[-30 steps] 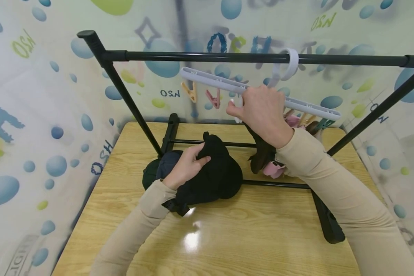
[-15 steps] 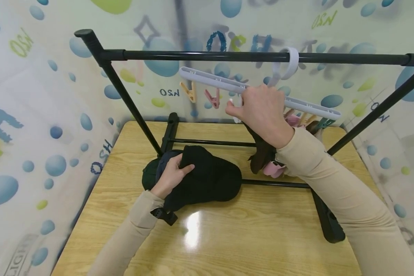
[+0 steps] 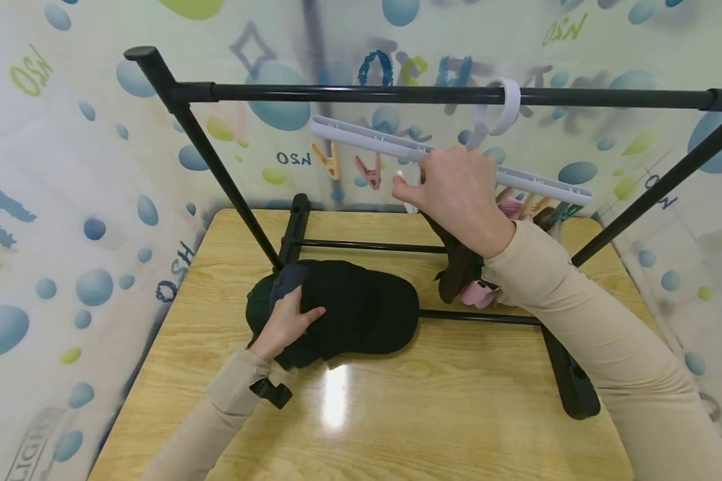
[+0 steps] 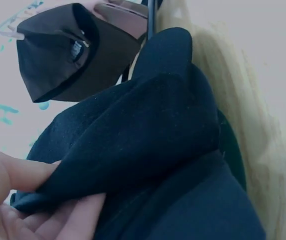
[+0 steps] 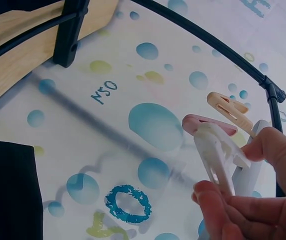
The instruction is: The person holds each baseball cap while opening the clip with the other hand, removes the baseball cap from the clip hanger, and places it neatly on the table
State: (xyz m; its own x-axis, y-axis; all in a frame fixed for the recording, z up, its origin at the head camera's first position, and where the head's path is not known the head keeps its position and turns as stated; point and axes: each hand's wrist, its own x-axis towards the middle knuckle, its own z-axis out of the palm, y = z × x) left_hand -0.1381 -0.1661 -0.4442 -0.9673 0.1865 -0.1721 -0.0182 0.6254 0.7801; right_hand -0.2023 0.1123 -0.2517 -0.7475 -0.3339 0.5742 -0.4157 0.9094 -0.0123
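A black cap (image 3: 361, 307) lies on top of a navy cap (image 3: 290, 276) and a dark green cap (image 3: 257, 308), its brim to the right. My left hand (image 3: 285, 326) pinches its back edge; in the left wrist view the thumb is above the fabric and the fingers (image 4: 83, 215) are under it. My right hand (image 3: 457, 197) is at the middle of a white clip hanger (image 3: 367, 139). In the right wrist view it pinches a white clothespin (image 5: 215, 155) between thumb and fingers. A dark brown cap (image 4: 48, 55) hangs from the hanger, partly hidden by the right arm in the head view.
The hanger hooks over the black rack's top bar (image 3: 349, 94). A yellow clothespin (image 3: 327, 160) and a pink clothespin (image 3: 369, 172) hang at its left. A pink item (image 3: 478, 294) hangs below the right forearm. The rack's lower bar (image 3: 481, 316) crosses the wooden table (image 3: 433, 414).
My left hand has moved left and down with the black cap's back edge, and the cap has gone from upended and bunched to lying flatter. The right hand has stayed at the hanger.
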